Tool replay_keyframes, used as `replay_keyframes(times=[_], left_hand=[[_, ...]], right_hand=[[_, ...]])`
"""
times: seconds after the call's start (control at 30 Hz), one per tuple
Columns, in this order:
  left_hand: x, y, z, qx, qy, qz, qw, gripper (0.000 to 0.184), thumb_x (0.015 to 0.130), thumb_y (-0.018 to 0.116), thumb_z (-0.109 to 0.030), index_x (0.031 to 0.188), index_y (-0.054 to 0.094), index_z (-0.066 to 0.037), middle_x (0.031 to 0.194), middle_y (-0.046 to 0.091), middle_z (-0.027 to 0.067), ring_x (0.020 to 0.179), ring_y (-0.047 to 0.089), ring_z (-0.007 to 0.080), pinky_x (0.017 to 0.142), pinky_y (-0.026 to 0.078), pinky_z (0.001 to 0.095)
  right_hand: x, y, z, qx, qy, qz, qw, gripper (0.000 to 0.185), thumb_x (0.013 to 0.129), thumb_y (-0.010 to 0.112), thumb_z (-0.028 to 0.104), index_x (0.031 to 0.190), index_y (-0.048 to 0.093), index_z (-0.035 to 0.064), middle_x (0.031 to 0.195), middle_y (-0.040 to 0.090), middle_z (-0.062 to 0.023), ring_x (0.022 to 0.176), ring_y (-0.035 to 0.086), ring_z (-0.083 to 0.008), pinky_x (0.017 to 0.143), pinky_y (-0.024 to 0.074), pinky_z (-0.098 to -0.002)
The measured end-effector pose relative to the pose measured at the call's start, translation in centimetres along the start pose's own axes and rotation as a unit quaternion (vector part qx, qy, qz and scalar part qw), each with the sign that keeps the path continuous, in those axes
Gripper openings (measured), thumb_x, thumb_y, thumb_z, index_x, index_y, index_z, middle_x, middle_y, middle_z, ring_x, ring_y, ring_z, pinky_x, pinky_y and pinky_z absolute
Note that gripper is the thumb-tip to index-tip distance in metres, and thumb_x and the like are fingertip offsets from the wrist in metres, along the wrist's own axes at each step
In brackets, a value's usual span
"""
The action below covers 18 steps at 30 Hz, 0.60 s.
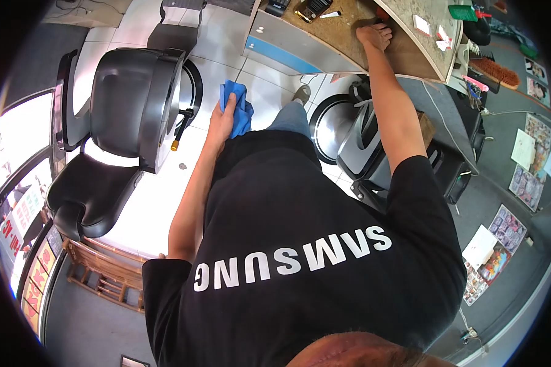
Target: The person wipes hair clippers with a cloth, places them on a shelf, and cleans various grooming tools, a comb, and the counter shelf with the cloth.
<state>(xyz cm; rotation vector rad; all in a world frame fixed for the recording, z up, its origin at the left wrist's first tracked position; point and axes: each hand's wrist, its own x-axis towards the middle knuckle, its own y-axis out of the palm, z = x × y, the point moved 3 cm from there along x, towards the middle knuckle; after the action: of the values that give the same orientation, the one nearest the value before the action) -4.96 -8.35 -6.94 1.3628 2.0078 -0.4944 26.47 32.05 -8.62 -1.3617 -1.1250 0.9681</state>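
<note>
A crumpled blue cloth [242, 110] is in my left hand [225, 116], with the thumb lying over it, beside my left hip. Reaching forward to the right, my right hand [375, 38] rests on the brown wooden shelf [343, 38] of a cabinet, under the edge of a pale upper counter [423, 52]. Its fingers are spread, and I see nothing held in them. Farther left on the shelf lie a black item [314, 8] and a small white tube [331, 15]. A dark reddish thing [382, 13] sits partly hidden just beyond the fingers.
A black barber chair [125, 104] stands at my left, and another chair [364, 144] is close on my right. A brown brush [496, 72] and a green bottle [463, 12] are at the counter's far right. A bamboo bench [107, 272] is behind on the left.
</note>
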Motion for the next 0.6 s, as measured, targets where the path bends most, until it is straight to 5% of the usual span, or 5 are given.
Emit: replay_keyframes(times=[0.1,0.2,0.23,0.6], left_hand=[[0.1,-0.5,1.0,-0.009,0.001,-0.002,1.000,0.056,0.101,0.047,-0.052,0.124,0.060,-0.003,0.100,0.068,0.0085,0.088,0.064,0.0143,0.078,0.051,0.0287],[-0.1,-0.7,1.3,-0.014,0.003,-0.012,1.000,0.056,0.101,0.047,-0.052,0.124,0.060,-0.002,0.100,0.068,0.0086,0.087,0.065,0.0144,0.077,0.052,0.0285],[0.0,-0.8,1.4,-0.019,0.001,-0.011,1.000,0.056,0.101,0.047,-0.052,0.124,0.060,-0.002,0.099,0.068,0.0086,0.087,0.065,0.0145,0.076,0.052,0.0285],[-0.4,-0.6,0.1,0.009,0.002,-0.007,1.000,0.055,0.101,0.047,-0.052,0.120,0.061,-0.003,0.098,0.068,0.0077,0.087,0.066,0.0144,0.077,0.052,0.0288]], right_hand=[[-2.5,-2.6,1.2,-0.028,-0.075,-0.132,0.988,0.068,0.081,0.065,0.036,0.137,0.046,0.0011,0.128,0.048,-0.0243,0.118,0.047,-0.0368,0.098,0.0407,-0.0464],[-4.6,-3.1,3.0,0.088,-0.382,-0.214,0.895,0.044,0.081,0.069,0.032,0.122,0.065,0.0166,0.113,0.058,-0.0132,0.107,0.054,-0.0322,0.087,0.0435,-0.0462],[-5.0,-3.0,3.8,0.165,-0.439,-0.186,0.863,0.024,0.084,0.070,0.024,0.107,0.073,0.0247,0.102,0.060,-0.0037,0.099,0.056,-0.0277,0.079,0.0437,-0.0454],[-6.2,-3.9,5.3,0.126,-0.470,-0.127,0.864,0.013,0.089,0.066,0.021,0.101,0.066,0.0172,0.100,0.060,-0.0050,0.100,0.056,-0.0282,0.080,0.0434,-0.0429]])
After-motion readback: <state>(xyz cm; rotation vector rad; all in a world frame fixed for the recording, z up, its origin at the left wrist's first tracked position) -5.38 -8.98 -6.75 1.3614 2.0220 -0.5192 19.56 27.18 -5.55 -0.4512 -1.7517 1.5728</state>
